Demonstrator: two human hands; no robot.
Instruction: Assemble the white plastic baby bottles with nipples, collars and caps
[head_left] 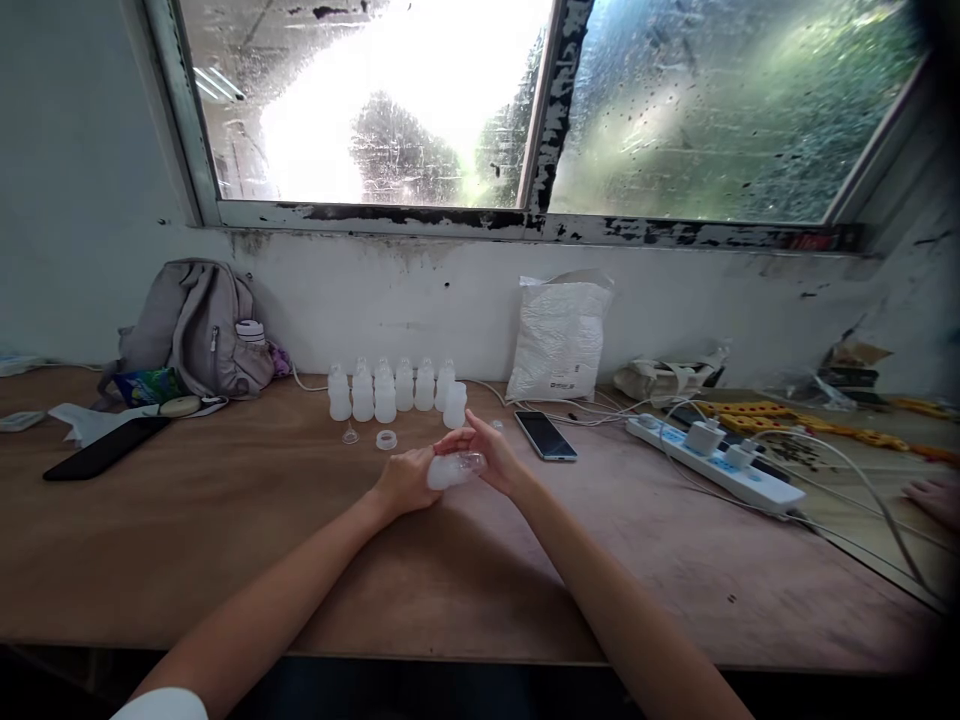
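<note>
A small frosted white baby bottle [444, 472] with a clear cap [472, 462] lies tilted sideways between my hands, its cap end to the right. My left hand [407, 480] is closed around the bottle's body. Cupped about the cap end is my right hand [491, 455], its fingers reaching left along the far side of the bottle. Just beyond them stands another white bottle [454, 406] without a clear cap. Several capped bottles [385, 395] stand upright in a group behind. A white ring [386, 440] and a small clear piece [350, 435] lie on the table near the group.
A phone [546, 436] lies right of my hands, before a white plastic package [562, 338]. A power strip [712, 465] with plugs and cables crosses the right side. At left are a grey backpack [195, 330] and a black flat case [109, 450]. Another person's hand [934, 498] shows far right.
</note>
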